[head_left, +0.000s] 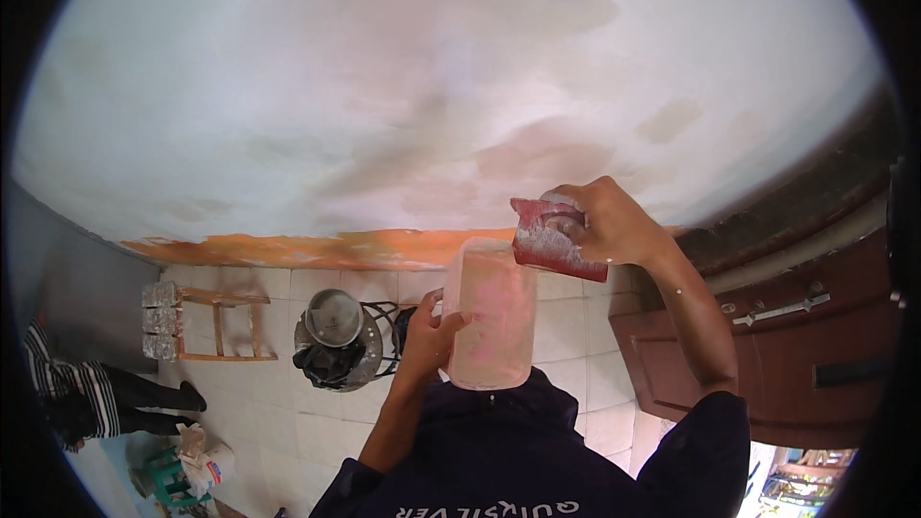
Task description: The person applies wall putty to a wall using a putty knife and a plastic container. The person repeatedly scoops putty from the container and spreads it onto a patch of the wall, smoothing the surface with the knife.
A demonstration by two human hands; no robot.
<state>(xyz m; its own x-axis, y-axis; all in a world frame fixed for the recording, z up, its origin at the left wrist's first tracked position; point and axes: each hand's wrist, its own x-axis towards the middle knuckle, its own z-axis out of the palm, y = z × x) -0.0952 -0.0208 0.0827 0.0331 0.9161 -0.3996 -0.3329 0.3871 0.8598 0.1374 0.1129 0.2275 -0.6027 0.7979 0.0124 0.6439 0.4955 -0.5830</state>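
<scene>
My left hand (434, 336) grips the side of a translucent pinkish rectangular plastic container (499, 312), thumb across its near face. My right hand (600, 221) holds a red flat spreader (547, 254) smeared with pale residue, just above the container's upper right; whether the two touch I cannot tell. Beyond my hands rises a white wall (403, 96) with uneven beige patches and an orange band (249, 249) along its bottom.
A small wooden ladder (216, 297) and a black stool (365, 364) bearing a grey bucket (334, 317) stand left. A person in striped clothing (86, 393) is at far left, near a green stool (163, 475). A brown door (767, 355) is at right. The floor (307, 432) is tiled.
</scene>
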